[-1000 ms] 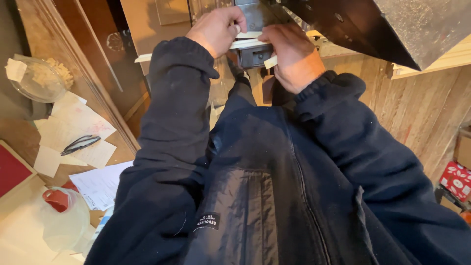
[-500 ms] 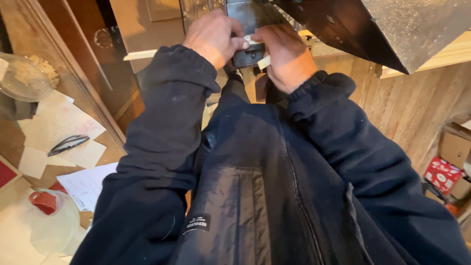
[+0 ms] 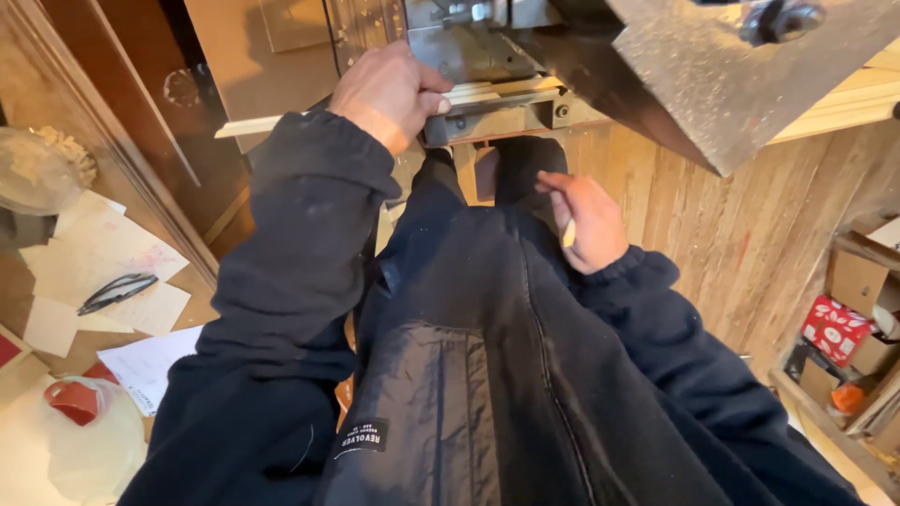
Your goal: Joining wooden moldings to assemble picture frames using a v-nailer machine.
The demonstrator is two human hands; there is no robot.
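Work looks partway through, by my judgement; left hand presses a pale wooden strip flat against the grey metal machine bed, fingers closed down on the strip, thumb at its near edge; the strip lies along the front edge of the bed, under the dusty metal guard; right hand hangs apart from the machine, below the bed's front edge, its grip pinched shut on a small pale sliver; whether the strip is already cut I cannot tell; off left, scattered papers and dark scissors.
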